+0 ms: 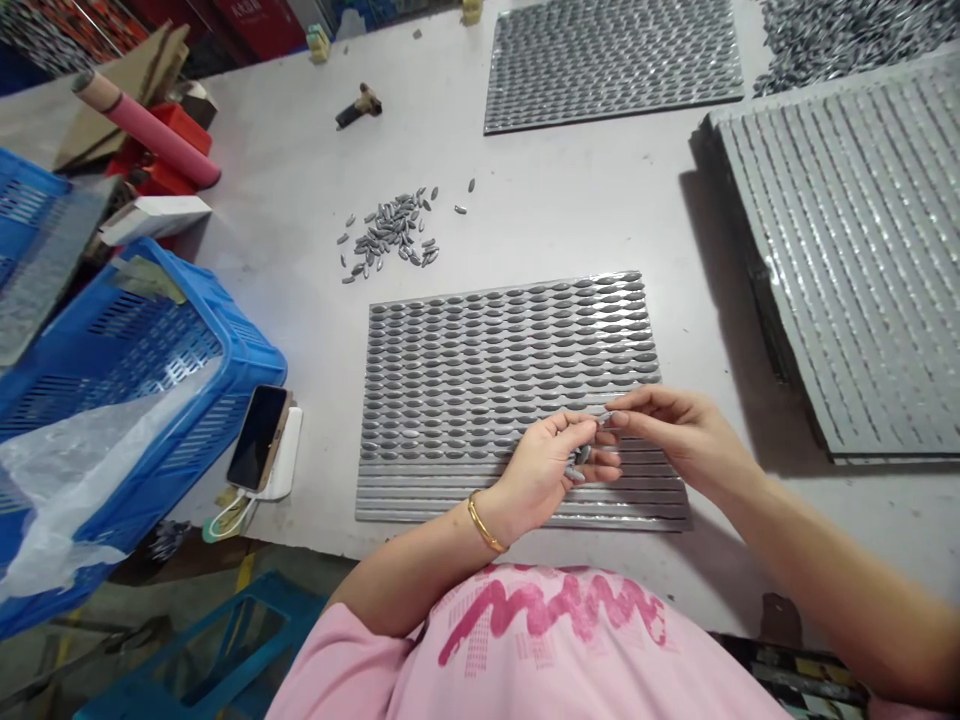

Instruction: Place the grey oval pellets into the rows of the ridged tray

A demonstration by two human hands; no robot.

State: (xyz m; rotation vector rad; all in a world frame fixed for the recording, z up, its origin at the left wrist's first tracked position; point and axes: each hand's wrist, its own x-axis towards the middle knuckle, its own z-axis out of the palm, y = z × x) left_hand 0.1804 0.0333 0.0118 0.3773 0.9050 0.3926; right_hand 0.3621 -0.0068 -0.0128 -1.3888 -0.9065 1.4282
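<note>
A grey grooved board [450,490] lies on the table in front of me. Rows of small grey oval pieces [480,350] fill its upper grooves, while the lower grooves at the front are bare. My left hand [551,460], a gold bangle at its wrist, is curled over the board around several loose grey oval pieces [576,465]. Between the thumb and fingertips of my right hand [667,425] is one oval piece [604,416], close to the left fingertips. Whether the left fingers also touch that piece is hard to make out.
A loose pile of oval pieces [394,230] lies beyond the board. Stacked grooved boards [862,270] stand at right, a filled board [611,60] at the back. At left are a blue crate [247,340], a phone [259,438] and a pink roll [157,135].
</note>
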